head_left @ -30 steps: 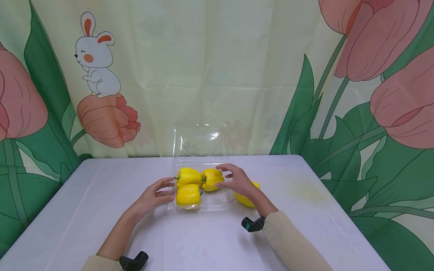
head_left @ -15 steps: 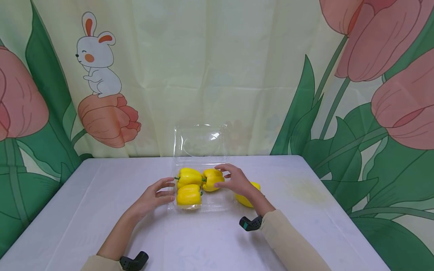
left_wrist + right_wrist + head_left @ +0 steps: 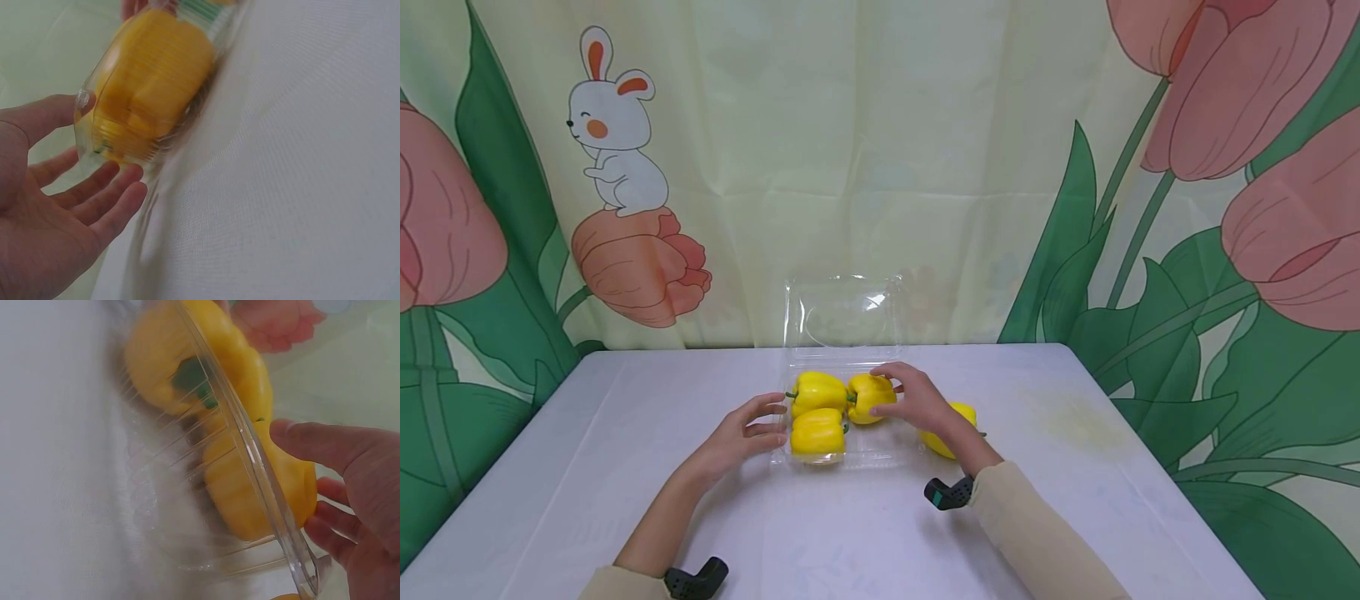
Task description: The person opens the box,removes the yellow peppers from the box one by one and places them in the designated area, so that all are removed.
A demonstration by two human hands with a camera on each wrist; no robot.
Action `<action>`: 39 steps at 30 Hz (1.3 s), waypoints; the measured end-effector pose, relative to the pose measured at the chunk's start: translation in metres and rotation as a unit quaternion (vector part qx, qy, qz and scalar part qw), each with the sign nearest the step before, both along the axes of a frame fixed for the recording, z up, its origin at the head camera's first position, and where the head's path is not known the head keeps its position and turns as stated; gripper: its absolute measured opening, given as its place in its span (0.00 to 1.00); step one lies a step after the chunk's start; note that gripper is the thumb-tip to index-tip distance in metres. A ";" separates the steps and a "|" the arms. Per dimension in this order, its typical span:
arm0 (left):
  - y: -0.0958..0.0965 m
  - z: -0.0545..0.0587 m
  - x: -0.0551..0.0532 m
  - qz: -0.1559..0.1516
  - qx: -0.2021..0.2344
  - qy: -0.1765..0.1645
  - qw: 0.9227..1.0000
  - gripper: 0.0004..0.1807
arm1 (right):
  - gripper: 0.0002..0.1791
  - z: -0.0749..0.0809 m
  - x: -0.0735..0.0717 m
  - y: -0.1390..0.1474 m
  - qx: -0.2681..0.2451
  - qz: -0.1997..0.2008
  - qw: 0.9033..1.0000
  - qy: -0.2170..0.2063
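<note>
Three yellow bell peppers lie in a clear plastic clamshell box (image 3: 880,454): a back-left pepper (image 3: 818,392), a front-left pepper (image 3: 817,432) and a back-right pepper (image 3: 867,398). My left hand (image 3: 748,429) is at the box's left side, fingers spread and relaxed; in the left wrist view its thumb (image 3: 56,115) reaches the rim. With thumb and fingers on either side, my right hand (image 3: 917,400) holds the back-right pepper, also visible as a yellow pepper (image 3: 250,487) in the right wrist view. A fourth pepper (image 3: 938,443) sits outside the box, partly behind my right wrist.
The box's transparent lid (image 3: 842,312) stands raised at the back, near the table's far edge. A white cloth covers the table (image 3: 1045,467). Behind it hangs a curtain (image 3: 940,200) printed with tulips and a rabbit.
My right hand has shifted slightly left, further over the back-right pepper. More of the outside pepper and its stem shows. My left hand and the peppers have hardly moved.
</note>
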State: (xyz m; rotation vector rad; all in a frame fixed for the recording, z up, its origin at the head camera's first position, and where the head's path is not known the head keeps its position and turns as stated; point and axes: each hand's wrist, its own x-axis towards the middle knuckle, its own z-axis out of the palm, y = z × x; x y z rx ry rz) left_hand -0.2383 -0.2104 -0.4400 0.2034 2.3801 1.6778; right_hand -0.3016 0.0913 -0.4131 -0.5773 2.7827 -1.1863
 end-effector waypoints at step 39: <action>-0.001 -0.001 -0.001 -0.002 -0.008 0.003 1.000 0.38 | 0.39 -0.002 0.001 -0.003 0.100 0.017 0.995 0.010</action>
